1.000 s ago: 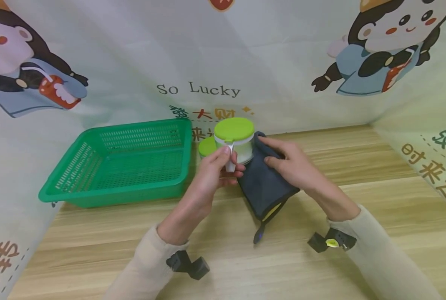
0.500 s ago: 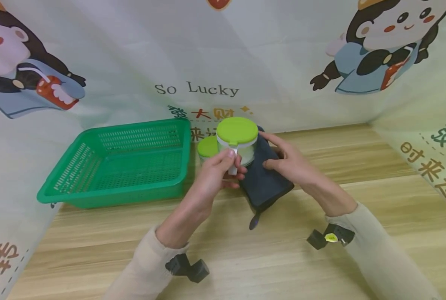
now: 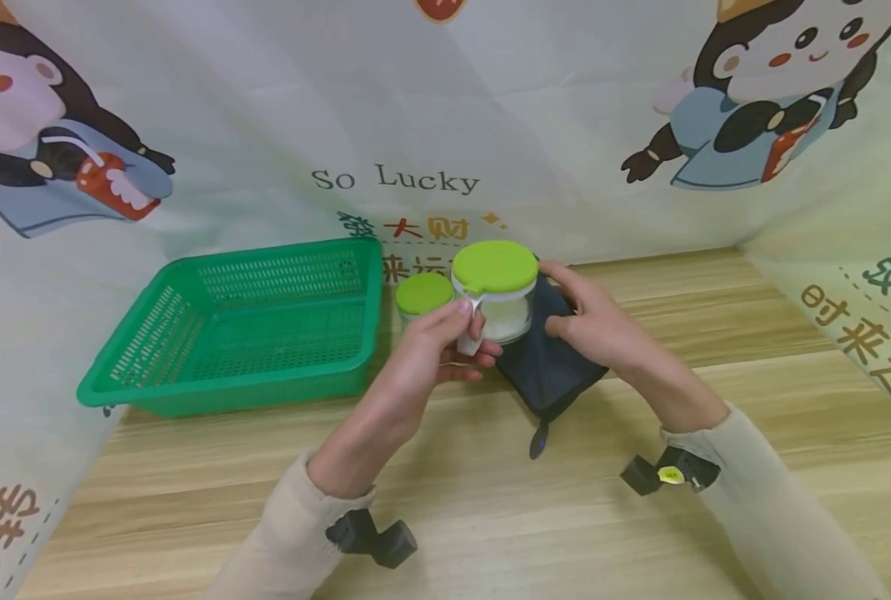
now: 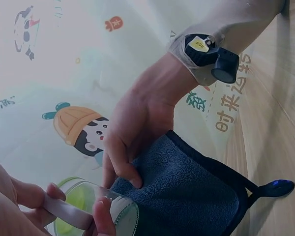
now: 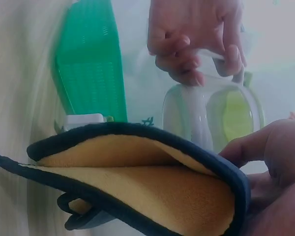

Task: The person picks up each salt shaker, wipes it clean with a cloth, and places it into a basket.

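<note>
My left hand (image 3: 433, 342) grips the white handle (image 3: 472, 333) of a clear seasoning jar (image 3: 494, 268) with a bright green lid, held up off the table. On the jar's right side, my right hand (image 3: 598, 325) holds a folded dark blue cleaning cloth (image 3: 553, 367) against the glass, thumb on the near face. A tan lining (image 5: 137, 172) shows inside the cloth's fold in the right wrist view. From its lower corner hangs a dark loop (image 4: 275, 188). A second green-lidded jar (image 3: 424, 294) stands behind my left hand, partly hidden by it.
A green plastic basket (image 3: 265, 383) with slotted sides sits on the wooden table (image 3: 505, 525) at the left, near the back. A printed cloth backdrop (image 3: 565, 108) rises behind and along both sides.
The jar and my left hand have shifted right, uncovering more of the second jar. My right hand and the cloth moved slightly right too, and the cloth's yellowish lower edge has turned out of sight.
</note>
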### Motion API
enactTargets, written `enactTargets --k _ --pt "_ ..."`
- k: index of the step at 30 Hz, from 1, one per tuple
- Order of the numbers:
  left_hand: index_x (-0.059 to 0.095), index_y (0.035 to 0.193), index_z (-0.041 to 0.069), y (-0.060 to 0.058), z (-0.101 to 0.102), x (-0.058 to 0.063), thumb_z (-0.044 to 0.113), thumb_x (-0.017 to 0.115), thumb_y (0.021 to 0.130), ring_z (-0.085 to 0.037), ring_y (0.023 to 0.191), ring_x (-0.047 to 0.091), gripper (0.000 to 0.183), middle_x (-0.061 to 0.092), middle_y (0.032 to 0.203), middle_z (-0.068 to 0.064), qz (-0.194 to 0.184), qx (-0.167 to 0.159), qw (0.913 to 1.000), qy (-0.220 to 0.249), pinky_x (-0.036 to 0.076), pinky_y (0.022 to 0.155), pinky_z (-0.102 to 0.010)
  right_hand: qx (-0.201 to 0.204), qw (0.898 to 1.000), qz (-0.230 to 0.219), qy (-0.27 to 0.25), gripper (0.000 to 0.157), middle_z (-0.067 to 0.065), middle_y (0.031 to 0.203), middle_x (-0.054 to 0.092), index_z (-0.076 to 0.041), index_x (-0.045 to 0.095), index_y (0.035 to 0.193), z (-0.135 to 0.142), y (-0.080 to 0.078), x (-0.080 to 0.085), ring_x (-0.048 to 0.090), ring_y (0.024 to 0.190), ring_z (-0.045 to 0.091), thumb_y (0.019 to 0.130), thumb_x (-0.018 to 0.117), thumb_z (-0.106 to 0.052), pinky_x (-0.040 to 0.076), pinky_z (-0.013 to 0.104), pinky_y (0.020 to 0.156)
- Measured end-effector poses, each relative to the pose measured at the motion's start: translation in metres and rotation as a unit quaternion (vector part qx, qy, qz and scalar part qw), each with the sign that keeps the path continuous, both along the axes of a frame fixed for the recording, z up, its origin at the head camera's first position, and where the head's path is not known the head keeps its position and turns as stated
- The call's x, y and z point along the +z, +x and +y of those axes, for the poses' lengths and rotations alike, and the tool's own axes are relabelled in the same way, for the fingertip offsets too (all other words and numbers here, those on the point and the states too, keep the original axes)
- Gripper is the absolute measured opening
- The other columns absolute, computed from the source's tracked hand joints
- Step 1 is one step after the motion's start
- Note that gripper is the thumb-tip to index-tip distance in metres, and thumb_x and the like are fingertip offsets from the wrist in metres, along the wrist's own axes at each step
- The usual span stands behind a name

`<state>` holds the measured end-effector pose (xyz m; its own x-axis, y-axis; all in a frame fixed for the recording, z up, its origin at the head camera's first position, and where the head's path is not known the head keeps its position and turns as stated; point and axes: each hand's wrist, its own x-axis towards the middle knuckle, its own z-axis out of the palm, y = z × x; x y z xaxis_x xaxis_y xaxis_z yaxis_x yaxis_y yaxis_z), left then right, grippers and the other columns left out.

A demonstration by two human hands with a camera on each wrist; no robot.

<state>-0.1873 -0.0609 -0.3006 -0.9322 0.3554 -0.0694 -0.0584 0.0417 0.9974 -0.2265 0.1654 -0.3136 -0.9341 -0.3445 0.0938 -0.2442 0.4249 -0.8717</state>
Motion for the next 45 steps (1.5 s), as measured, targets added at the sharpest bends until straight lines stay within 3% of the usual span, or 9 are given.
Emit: enactTargets --k 6,14,35,45 --pt "0.051 0.094 0.011 -0.003 0.001 0.0 0.032 0.036 0.113 -0.017 0.086 0.065 0.032 0.066 0.094 -0.004 -0.01 0.022 0.9997 -0.002 0.052 0.08 -0.03 0.002 1.0 0.012 0.021 0.076 0.03 0.142 0.056 -0.006 0.025 0.162 -0.003 0.006 0.002 0.058 0.12 0.035 0.091 0.048 0.005 0.048 0.04 0.092" --pt "0.054 0.096 0.011 -0.005 -0.001 -0.002 0.035 0.037 0.113 -0.017 0.089 0.066 0.034 0.066 0.095 -0.004 -0.026 0.05 0.9984 0.009 0.052 0.079 -0.029 0.015 0.997 0.035 0.063 0.077 0.03 0.147 0.054 -0.004 0.021 0.163 -0.011 0.014 0.005 0.056 0.126 0.035 0.092 0.048 0.005 0.046 0.044 0.096" --pt "0.053 0.085 0.012 -0.007 0.003 -0.005 0.036 0.042 0.109 -0.016 0.08 0.064 0.036 0.066 0.088 -0.003 -0.026 0.041 0.9983 -0.031 0.052 0.075 -0.03 0.01 0.997 0.029 0.067 0.074 0.03 0.135 0.063 -0.004 0.029 0.16 -0.007 0.009 0.003 0.063 0.114 0.033 0.09 0.05 0.004 0.049 0.042 0.093" --pt "0.051 0.084 0.011 -0.002 0.001 0.001 0.035 0.04 0.11 -0.016 0.081 0.064 0.037 0.066 0.087 -0.003 -0.013 0.016 0.999 -0.041 0.052 0.076 -0.029 0.013 0.996 0.042 0.075 0.072 0.029 0.135 0.063 -0.002 0.03 0.159 0.002 0.008 0.007 0.06 0.114 0.032 0.09 0.051 0.004 0.046 0.044 0.094"
